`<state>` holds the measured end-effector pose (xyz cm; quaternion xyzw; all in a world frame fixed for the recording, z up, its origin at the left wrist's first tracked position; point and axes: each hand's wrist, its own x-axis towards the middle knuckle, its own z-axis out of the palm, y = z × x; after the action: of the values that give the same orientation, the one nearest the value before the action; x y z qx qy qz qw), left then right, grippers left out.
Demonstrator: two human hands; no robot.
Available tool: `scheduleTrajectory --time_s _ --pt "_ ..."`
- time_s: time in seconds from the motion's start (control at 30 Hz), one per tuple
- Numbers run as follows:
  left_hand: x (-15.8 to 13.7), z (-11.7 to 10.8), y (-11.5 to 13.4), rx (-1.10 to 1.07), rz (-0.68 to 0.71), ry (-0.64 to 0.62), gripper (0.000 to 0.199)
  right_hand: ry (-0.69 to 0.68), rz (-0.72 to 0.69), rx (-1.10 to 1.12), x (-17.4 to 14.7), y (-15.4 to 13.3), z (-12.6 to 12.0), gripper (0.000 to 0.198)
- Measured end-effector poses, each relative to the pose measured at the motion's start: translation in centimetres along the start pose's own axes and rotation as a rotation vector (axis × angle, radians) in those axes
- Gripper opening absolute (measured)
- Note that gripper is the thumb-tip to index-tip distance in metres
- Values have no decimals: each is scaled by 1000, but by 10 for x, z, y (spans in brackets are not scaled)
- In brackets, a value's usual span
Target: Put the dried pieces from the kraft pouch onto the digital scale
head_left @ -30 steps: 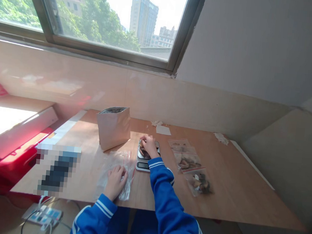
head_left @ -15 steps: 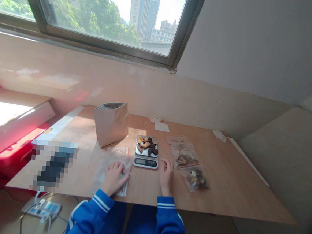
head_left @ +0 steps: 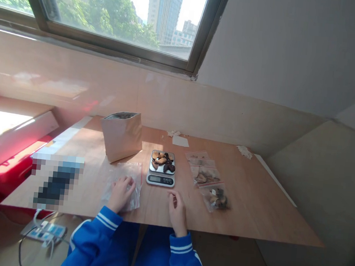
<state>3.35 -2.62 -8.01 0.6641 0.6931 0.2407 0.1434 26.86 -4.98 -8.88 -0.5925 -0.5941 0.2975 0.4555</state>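
Observation:
My left hand (head_left: 122, 192) lies on a stack of clear plastic zip bags (head_left: 135, 198), its fingers bent and closed on the top bag. To the right, my right hand (head_left: 177, 210) hovers at or just over the table in front of the scale, fingers curled in and nothing visible in them. The white kitchen scale (head_left: 160, 180) has dried mushroom pieces (head_left: 161, 160) on its plate, pale tan and dark brown; its display is too small to read. Right of it are filled zip bags, the nearest bag (head_left: 218, 199) holding dark dried pieces.
An open-topped brown paper pouch (head_left: 122, 138) stands upright behind the zip bags. A white paper slip (head_left: 180, 141) and crumpled tissue (head_left: 244, 152) lie near the wall. A pixelated dark object (head_left: 56, 184) is at left; a power strip (head_left: 44, 233) with cables sits below the table edge (head_left: 249, 237).
My right hand has drawn back from the scale's right side toward the table's front edge. My left thumb has come in toward the fingers, and the bags' near edge has shifted. The view has tilted slightly.

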Motion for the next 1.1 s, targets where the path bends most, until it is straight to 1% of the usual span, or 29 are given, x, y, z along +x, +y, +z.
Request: scheduleTrajectory --time_s 0.1,0.17,0.3,0.4,0.5,0.6,0.67,0.73,0.8,0.87,0.93,0.97,1.0,1.03,1.07,1.1 --pt "1 -14 5 -86 41 91 27 -216 21 53 -9 -31 16 35" --pt "0 -25 14 -148 114 114 29 -287 10 78 -10 -50 26 35" --pt "-7 -40 35 -239 258 101 29 -327 -3 129 1 -77 41 36" --pt "-11 -44 42 -271 300 100 28 -325 -10 127 8 -87 46 34" --pt "-11 -46 41 -262 309 112 28 -321 -27 116 9 -88 49 34" --pt "-8 -52 36 -195 285 155 30 -335 -31 132 5 -81 51 37" --pt "-5 -57 30 -122 246 195 31 -355 -23 142 1 -74 51 38" --pt "-3 -60 22 -24 193 207 31 -380 -4 128 -2 -68 51 37" --pt "0 -57 12 91 122 170 28 -410 16 99 -5 -62 49 35" --pt "4 -49 3 161 44 87 25 -442 32 72 -8 -59 46 35" --pt "13 -43 -3 140 -15 27 27 -467 45 53 -10 -57 43 35" --pt "19 -43 -3 103 -24 35 29 -476 50 46 -10 -57 41 35" --pt "26 -47 -1 62 -22 90 30 -478 51 37 -11 -56 39 35" --pt "36 -54 3 27 -10 195 30 -476 50 29 -11 -57 38 36" --pt "47 -65 9 8 16 312 29 -470 49 22 -12 -57 36 37" --pt "58 -79 17 -8 -4 470 28 -460 48 17 -12 -57 35 37"
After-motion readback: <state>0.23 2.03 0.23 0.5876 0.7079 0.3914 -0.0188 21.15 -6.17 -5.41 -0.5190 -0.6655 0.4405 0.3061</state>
